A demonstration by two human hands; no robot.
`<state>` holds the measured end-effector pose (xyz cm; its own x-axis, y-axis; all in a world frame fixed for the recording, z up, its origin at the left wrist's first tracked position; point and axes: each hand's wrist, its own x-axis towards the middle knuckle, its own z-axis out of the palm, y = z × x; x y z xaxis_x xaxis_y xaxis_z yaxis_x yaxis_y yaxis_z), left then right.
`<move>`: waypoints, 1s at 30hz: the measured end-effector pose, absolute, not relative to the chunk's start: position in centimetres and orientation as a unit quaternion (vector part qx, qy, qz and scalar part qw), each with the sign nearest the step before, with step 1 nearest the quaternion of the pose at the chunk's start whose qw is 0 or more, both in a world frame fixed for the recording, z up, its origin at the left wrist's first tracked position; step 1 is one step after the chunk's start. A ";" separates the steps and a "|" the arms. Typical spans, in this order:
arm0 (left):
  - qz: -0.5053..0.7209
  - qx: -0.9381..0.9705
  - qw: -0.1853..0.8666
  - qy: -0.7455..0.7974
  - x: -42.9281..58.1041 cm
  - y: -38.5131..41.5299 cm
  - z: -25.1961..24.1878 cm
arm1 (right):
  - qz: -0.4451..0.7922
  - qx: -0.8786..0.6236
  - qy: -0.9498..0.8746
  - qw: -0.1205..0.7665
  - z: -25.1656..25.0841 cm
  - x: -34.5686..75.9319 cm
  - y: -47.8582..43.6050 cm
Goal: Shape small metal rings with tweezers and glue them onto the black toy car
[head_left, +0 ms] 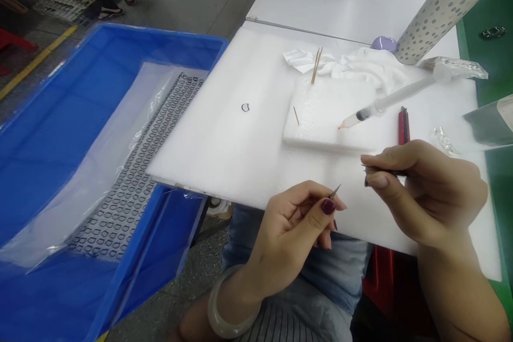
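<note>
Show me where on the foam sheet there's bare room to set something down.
The widest free patch is on the white foam sheet, between the blue crate and the foam block, around one small black ring. A narrower strip runs between the block and the left hand. It's crowded upper right: cloth, syringe and red knife, just beyond the right hand.

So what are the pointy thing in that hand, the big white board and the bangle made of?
The pointy thing looks like metal: thin, with a grey shine at its tip. The board looks like soft white foam, dull and faintly bubbly. The bangle looks like smooth, milky stone or glass, with a soft shine; I can't tell which.
</note>
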<state>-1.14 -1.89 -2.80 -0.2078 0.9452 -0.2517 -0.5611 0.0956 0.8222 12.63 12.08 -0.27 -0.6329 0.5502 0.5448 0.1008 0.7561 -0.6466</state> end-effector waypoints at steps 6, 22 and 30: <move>0.645 0.285 0.441 0.555 -0.8 -1.8 -1.9 | 0.299 -0.193 -0.851 0.385 -0.2 12.6 12.0; 0.548 0.527 0.022 0.649 -0.6 -3.0 -2.0 | 0.335 -0.182 -0.844 0.377 -0.2 13.0 11.9; 0.548 0.542 -0.024 0.637 -0.8 -2.5 -1.8 | 0.371 -0.102 -0.835 0.392 -0.5 13.0 12.2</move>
